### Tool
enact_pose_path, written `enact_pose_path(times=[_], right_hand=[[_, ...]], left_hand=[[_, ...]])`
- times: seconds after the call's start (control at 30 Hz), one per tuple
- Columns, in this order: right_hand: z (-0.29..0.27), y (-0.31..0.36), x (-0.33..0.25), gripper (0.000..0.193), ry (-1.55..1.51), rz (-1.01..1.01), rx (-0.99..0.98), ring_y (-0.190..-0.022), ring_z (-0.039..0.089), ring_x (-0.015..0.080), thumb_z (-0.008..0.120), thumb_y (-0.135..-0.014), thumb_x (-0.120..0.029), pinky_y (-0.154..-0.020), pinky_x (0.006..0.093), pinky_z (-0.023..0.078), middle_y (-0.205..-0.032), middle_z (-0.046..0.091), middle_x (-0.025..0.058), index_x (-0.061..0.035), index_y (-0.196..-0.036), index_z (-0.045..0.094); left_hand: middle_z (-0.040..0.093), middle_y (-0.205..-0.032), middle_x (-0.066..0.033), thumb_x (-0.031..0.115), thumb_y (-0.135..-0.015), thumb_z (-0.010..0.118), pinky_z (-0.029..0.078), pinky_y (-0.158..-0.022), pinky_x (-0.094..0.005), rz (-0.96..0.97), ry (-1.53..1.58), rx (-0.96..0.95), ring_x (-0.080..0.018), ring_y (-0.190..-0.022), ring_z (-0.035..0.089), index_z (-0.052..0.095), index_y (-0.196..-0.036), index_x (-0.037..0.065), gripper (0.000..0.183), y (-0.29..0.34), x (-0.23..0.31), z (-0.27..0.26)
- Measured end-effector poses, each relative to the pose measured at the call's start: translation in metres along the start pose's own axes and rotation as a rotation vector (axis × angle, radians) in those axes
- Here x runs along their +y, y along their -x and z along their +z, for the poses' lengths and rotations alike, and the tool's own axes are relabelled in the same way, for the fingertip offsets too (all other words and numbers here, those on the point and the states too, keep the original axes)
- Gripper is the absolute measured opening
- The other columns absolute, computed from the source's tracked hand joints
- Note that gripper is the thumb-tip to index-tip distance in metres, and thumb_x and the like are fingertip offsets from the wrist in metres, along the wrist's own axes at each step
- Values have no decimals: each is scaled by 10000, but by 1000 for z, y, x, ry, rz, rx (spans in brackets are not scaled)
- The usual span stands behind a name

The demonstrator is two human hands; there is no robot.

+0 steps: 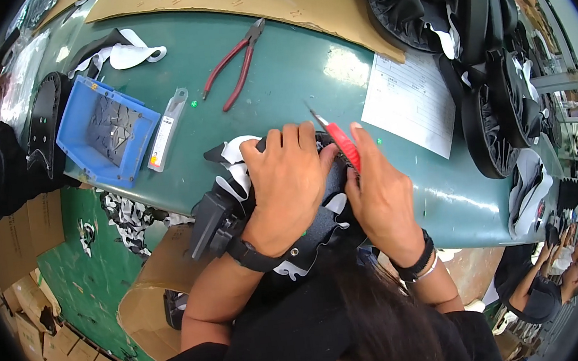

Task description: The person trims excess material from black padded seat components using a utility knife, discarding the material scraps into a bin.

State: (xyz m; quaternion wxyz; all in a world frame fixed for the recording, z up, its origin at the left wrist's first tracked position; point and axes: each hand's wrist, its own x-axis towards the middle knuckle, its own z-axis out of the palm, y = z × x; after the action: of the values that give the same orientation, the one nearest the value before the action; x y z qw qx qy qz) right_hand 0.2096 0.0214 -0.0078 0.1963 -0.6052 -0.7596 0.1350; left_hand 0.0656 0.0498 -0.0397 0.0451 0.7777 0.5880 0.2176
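Note:
A red-handled utility knife is gripped in my right hand, its thin blade pointing up and away over the table. My left hand presses down with curled fingers on a black padded piece at the table's near edge. White fabric flaps stick out along that piece, and a small metal snap shows near my left wrist. The part under my left palm is hidden. Beyond my hands lie red-handled cutting pliers, jaws pointing away.
A blue bin of small metal pieces stands left, beside a slim clear plastic case. A paper sheet lies right, near stacked black padded parts. Cardboard covers the far edge. A co-worker is at right.

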Motion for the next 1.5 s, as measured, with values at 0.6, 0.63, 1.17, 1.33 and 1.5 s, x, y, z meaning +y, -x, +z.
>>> enact_pose_path(times=[0.6,0.63,1.17,1.33,1.5], right_hand=[[-53,45,53,533,-557,247,-58,-815,683,297,689,-863,-80,-748,344,526,-917,667,162,-20,-1342,462],[-58,56,63,525,-445,123,-50,-762,671,307,673,-870,-77,-701,355,524,-881,657,153,-40,-1357,479],[-58,90,36,591,69,46,-183,-505,533,295,701,-834,-135,-483,414,408,-640,519,103,-182,-1392,511],[-69,14,62,543,107,-100,-378,-503,546,296,652,-866,-165,-474,408,398,-637,522,79,-293,-1377,519],[-56,13,46,578,179,-160,-444,-494,546,289,639,-870,-174,-453,411,394,-670,544,81,-273,-1414,471]], left_hand=[[482,-650,-20,135,-800,658,288,-714,-370,234,652,-293,-203,-705,455,558,-639,83,196,-5,12,-9],[482,-650,-20,135,-800,658,288,-714,-370,234,657,-301,-203,-705,455,558,-639,83,196,-5,13,-9],[597,-1018,-172,176,-899,606,428,-831,-357,-18,562,20,-282,-879,568,599,-785,-19,226,-17,-27,-25],[625,-1119,-182,194,-929,605,460,-911,-384,-204,511,-293,-338,-1031,606,622,-850,-20,229,-10,-49,-62],[569,-785,-76,206,-1010,493,497,-854,-362,-80,1520,-306,-188,-851,620,546,-970,31,187,-28,-38,-43]])
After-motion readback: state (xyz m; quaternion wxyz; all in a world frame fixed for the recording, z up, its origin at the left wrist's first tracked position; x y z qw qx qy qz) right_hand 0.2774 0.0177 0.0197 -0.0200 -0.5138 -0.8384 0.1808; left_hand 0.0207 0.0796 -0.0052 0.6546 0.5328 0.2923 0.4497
